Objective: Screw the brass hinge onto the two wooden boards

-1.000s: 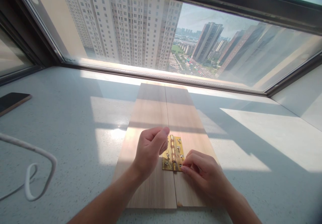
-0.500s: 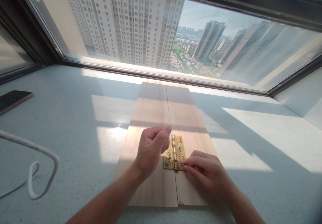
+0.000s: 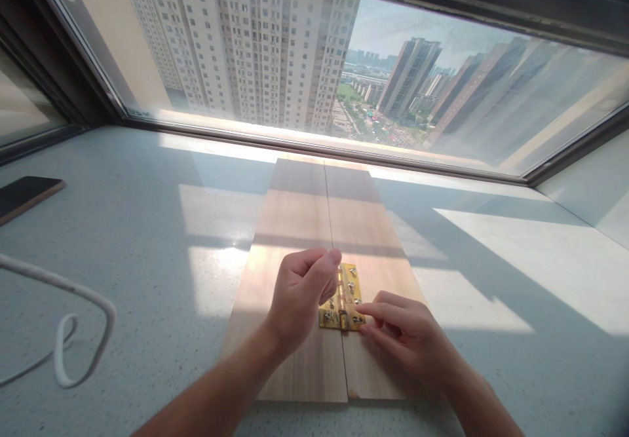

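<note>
Head view: one brass hinge (image 3: 348, 299) lies at lower centre of the frame, straddling the seam between two wooden boards (image 3: 314, 227) laid side by side on the pale speckled table (image 3: 147, 227). Several small screws show in its right leaf; how many in all I cannot tell, since the left leaf is partly covered.

Two hands are on it. The left hand (image 3: 301, 296) is curled into a loose fist over the hinge's left leaf, thumb pressed to the bent forefinger, knuckles up; whether it pinches anything cannot be told. The right hand (image 3: 405, 335) rests on the right board, its fingers half extended and their tips touching the hinge's lower right corner; it grips nothing visible.

Against the frame half a second earlier, the left hand has slid slightly right and now hides more of the left leaf, and the right forefinger has lifted from its tucked pinch to point along the hinge's edge. The boards and hinge have not moved.

Both forearms enter from the bottom edge and converge on the hinge.

At far left lie one dark phone (image 3: 24, 194) and one white cable (image 3: 63, 319) in a loop. One wide window (image 3: 344, 63) fills the top.
</note>
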`<state>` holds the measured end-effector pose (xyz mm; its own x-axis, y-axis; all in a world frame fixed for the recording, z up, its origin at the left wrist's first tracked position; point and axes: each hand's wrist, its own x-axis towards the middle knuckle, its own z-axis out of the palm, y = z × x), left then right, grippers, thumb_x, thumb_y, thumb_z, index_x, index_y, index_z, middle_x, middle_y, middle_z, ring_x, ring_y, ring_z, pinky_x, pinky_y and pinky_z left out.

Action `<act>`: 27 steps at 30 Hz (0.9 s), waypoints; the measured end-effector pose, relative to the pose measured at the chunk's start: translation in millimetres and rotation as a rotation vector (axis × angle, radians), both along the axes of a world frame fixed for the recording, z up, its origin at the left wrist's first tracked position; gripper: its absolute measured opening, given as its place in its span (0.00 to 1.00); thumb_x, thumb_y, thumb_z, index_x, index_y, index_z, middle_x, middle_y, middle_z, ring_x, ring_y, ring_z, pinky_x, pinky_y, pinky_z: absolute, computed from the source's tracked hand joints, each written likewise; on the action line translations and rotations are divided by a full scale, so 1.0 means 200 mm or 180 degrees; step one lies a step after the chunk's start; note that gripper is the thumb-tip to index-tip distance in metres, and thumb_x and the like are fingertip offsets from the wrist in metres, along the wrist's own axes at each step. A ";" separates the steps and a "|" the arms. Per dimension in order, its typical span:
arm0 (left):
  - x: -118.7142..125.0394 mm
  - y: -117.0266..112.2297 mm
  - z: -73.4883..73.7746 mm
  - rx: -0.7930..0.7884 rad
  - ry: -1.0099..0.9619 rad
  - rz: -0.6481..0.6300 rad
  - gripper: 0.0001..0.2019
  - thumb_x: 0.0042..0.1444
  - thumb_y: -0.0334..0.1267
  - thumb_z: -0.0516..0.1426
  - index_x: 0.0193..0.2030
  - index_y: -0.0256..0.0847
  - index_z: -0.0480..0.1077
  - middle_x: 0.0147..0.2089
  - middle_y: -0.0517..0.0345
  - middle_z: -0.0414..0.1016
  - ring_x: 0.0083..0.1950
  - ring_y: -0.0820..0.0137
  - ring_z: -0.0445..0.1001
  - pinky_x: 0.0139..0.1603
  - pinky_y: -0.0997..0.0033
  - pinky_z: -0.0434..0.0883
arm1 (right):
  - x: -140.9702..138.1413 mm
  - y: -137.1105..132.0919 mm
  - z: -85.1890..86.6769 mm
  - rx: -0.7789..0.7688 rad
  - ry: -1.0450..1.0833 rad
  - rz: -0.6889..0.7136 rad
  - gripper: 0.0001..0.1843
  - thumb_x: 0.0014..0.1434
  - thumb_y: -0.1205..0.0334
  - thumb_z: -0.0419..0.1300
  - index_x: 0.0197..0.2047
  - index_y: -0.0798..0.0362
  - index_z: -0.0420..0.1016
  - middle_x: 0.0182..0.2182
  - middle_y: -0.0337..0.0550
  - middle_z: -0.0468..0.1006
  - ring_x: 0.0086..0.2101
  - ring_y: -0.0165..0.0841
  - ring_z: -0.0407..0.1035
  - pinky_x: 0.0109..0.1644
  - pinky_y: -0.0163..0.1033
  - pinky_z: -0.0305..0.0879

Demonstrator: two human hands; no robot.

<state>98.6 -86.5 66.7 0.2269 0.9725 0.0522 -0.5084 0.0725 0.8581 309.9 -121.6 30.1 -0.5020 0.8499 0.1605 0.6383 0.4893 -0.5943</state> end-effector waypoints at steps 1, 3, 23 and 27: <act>0.00 0.00 0.00 -0.0004 -0.0032 -0.0027 0.26 0.58 0.46 0.58 0.16 0.41 0.51 0.16 0.68 0.48 0.19 0.79 0.47 0.21 0.71 0.46 | 0.00 0.00 0.00 -0.0016 0.0026 0.0021 0.11 0.65 0.63 0.57 0.47 0.50 0.79 0.28 0.41 0.73 0.26 0.28 0.66 0.29 0.34 0.59; 0.01 -0.01 0.00 -0.0018 -0.0101 -0.0082 0.26 0.58 0.46 0.58 0.16 0.41 0.51 0.16 0.68 0.48 0.19 0.79 0.47 0.21 0.72 0.46 | 0.00 0.00 0.00 -0.0079 0.0065 0.0041 0.11 0.66 0.63 0.56 0.44 0.50 0.80 0.28 0.41 0.74 0.27 0.28 0.67 0.30 0.34 0.59; 0.02 -0.04 0.03 0.0062 -0.0170 -0.0016 0.05 0.56 0.29 0.49 0.34 0.41 0.65 0.29 0.62 0.64 0.34 0.72 0.63 0.39 0.69 0.62 | -0.08 -0.04 0.03 0.0803 0.0643 -0.0428 0.12 0.59 0.56 0.65 0.44 0.53 0.75 0.21 0.32 0.63 0.20 0.26 0.57 0.23 0.33 0.54; 0.09 -0.20 0.04 0.0405 0.0445 -0.0647 0.03 0.57 0.32 0.50 0.36 0.42 0.64 0.36 0.57 0.65 0.40 0.67 0.65 0.43 0.66 0.65 | -0.18 -0.09 0.07 0.1045 0.0900 -0.0619 0.09 0.59 0.61 0.63 0.28 0.52 0.70 0.19 0.33 0.65 0.18 0.26 0.59 0.21 0.33 0.55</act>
<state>116.4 -126.0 74.8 0.4303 0.8939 0.1255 -0.3704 0.0481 0.9276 273.3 -139.9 44.8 -0.2363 0.8052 0.5439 0.5722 0.5677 -0.5918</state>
